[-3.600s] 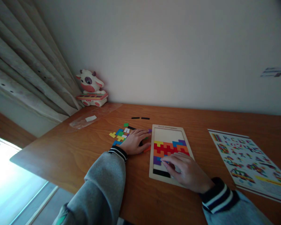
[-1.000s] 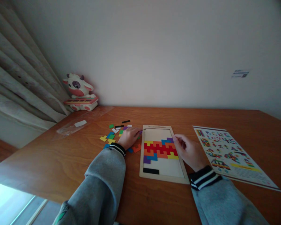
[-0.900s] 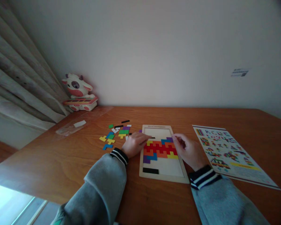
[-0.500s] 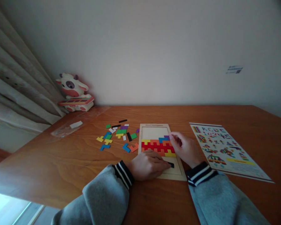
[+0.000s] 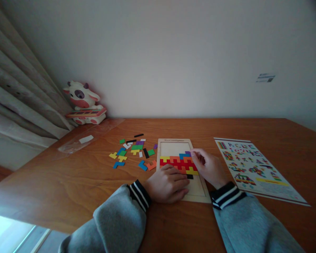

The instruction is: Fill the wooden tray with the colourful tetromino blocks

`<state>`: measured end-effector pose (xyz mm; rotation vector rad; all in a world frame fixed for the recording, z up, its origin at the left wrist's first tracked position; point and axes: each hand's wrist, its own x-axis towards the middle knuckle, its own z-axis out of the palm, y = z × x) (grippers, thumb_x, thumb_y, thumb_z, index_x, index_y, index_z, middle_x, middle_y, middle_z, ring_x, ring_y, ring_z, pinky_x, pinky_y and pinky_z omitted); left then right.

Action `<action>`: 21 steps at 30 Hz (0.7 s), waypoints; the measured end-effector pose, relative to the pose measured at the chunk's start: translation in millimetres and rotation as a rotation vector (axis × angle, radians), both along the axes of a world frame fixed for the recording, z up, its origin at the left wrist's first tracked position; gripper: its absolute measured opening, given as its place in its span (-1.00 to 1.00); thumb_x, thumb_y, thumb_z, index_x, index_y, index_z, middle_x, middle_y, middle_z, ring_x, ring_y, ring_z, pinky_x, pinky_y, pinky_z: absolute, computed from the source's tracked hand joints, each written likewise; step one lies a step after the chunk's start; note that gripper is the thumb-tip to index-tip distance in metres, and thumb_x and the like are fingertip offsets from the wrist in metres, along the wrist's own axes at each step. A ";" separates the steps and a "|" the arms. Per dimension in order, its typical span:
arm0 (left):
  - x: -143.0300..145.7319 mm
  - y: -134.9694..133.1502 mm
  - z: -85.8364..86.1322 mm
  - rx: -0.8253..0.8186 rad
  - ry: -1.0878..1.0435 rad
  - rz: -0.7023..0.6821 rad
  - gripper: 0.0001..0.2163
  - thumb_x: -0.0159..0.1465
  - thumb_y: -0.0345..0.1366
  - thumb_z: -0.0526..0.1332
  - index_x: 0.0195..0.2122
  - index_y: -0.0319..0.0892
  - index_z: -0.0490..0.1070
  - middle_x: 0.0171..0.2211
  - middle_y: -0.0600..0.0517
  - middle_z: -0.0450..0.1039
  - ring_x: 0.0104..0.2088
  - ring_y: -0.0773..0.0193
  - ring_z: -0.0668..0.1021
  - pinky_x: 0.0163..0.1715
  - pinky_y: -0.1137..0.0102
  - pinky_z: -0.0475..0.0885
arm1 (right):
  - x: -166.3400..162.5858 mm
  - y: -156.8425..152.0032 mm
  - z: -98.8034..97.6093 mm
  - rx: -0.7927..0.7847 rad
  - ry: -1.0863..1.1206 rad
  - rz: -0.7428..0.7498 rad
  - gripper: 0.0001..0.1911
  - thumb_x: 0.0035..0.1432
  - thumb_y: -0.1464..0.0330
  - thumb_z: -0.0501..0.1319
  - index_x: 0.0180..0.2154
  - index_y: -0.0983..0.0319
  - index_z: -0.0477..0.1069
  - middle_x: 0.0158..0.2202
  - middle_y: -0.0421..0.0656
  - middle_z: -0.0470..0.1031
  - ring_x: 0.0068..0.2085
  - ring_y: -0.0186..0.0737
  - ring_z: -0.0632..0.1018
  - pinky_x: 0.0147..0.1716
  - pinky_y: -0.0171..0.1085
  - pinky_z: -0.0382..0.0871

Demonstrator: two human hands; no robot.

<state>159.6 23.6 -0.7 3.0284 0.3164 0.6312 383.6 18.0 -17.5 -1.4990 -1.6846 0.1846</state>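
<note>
A wooden puzzle board (image 5: 197,200) holds red, orange, yellow and blue puzzle pieces fitted together across its middle. Over its lower left part lies my left hand (image 5: 170,184), fingers stretched out flat, hiding some pieces. By its fingertips a black puzzle piece (image 5: 190,176) shows just under the yellow piece (image 5: 191,171); its left end is covered. At the board's right edge my right hand (image 5: 208,165) is closed, thumb and index finger pinched at a purple puzzle piece (image 5: 188,153). That piece sits beside a blue piece (image 5: 183,156) along the upper edge of the fitted block.
Several loose coloured pieces (image 5: 137,147) lie left of the board. A printed pattern sheet (image 5: 252,165) is on the right. Farther left are a clear plastic bag (image 5: 68,147) and a cow-shaped toy keyboard (image 5: 85,105), near the curtain (image 5: 23,84) and wall.
The black piece has moved up and slightly left, against the yellow piece. My left hand's fingers have shifted and spread flatter. My right hand stays at the purple piece.
</note>
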 end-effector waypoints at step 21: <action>-21.8 19.9 10.1 -0.174 0.010 -0.139 -0.55 0.15 -0.43 0.09 0.09 -0.19 0.41 0.03 -0.07 0.54 0.10 0.12 0.48 0.13 0.16 0.36 | 0.8 8.6 -10.8 0.009 -0.120 0.262 -0.71 0.30 0.30 0.13 0.01 0.15 0.48 0.02 -0.05 0.56 0.05 -0.07 0.54 0.12 0.02 0.38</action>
